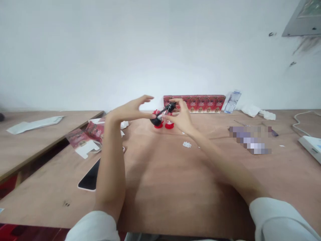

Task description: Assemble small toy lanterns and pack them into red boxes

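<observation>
A small black lantern-like object (155, 121) is held tilted above the table, its black top toward the upper right. My right hand (182, 117) grips its upper end between thumb and fingers. My left hand (136, 109) is at its lower left end, with the thumb tip at the black base and the fingers spread apart above. Just behind and below the black object, two red items (169, 125) stand on the table, partly hidden by it.
Red printed boxes (200, 104) line the wall beside a clear bottle (232, 101). Opened red packaging (94, 132) and a phone (89, 177) lie left. White scraps (187, 144), crumpled tissue (250, 110) and a white device (311, 145) are on the table (170, 187). A gap runs along the left.
</observation>
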`<state>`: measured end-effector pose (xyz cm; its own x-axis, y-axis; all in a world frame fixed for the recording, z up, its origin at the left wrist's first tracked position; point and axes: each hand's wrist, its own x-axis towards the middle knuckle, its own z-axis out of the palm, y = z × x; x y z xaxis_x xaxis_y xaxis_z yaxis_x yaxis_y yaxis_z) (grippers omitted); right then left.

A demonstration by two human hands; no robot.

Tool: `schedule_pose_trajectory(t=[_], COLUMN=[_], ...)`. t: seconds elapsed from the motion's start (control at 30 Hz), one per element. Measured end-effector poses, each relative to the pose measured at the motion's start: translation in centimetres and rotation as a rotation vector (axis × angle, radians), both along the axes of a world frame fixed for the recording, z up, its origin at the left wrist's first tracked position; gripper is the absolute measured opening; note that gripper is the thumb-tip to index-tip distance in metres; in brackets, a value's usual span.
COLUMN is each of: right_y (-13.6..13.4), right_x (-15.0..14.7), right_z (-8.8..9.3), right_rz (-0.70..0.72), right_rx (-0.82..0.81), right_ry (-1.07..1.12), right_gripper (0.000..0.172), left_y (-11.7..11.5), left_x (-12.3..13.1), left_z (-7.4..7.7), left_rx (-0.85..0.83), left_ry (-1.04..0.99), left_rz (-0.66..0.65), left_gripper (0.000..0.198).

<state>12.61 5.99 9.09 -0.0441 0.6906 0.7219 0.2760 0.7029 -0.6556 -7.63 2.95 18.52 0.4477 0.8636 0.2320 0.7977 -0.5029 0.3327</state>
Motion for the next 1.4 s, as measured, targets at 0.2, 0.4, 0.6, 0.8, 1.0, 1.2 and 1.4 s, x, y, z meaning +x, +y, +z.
schedule_pose_trajectory(t=[0.2,0.4,0.6,0.8,1.0,1.2,1.4], right_y=[-0.9,-1.5,-1.4,-1.6,-0.5,1.2,-0.6], right_x=[2.2,3.4,4.7,5.2,4.9,6.6,5.5], right_z=[3.2,4.2,5.2,5.9,5.5,3.6,2.3], right_rz=[0.107,0.015,0.174,0.351,0.519,0.501,0.457], right_rx=[-0.003,0.008,-0.081,-0.272,-0.523,-0.587,-0.475], right_ry=[0.101,0.008,0.073,0.339,0.546,0.582,0.391], right_gripper=[0.055,0.019,0.029,0.035,0.026,0.023,0.032], left_y=[0.9,1.5,1.2,1.7,5.1,5.7,5.5], left_x=[4.8,3.0,0.6,0.8,4.5,6.4,4.3], left_z=[-1.1,-1.1,-0.5,-0.7,-4.5,-8.8,-12.2], left_rx=[0.063,0.134,0.151,0.091,-0.130,-0.375,-0.364], left_ry=[-0.116,-0.221,-0.459,-0.798,-1.148,-1.313,-0.970], left_rz=[-0.203,-0.070,-0.095,-0.250,-0.429,-0.364,-0.141], left_gripper=[0.059,0.061,0.046,0.045,0.053,0.045,0.040])
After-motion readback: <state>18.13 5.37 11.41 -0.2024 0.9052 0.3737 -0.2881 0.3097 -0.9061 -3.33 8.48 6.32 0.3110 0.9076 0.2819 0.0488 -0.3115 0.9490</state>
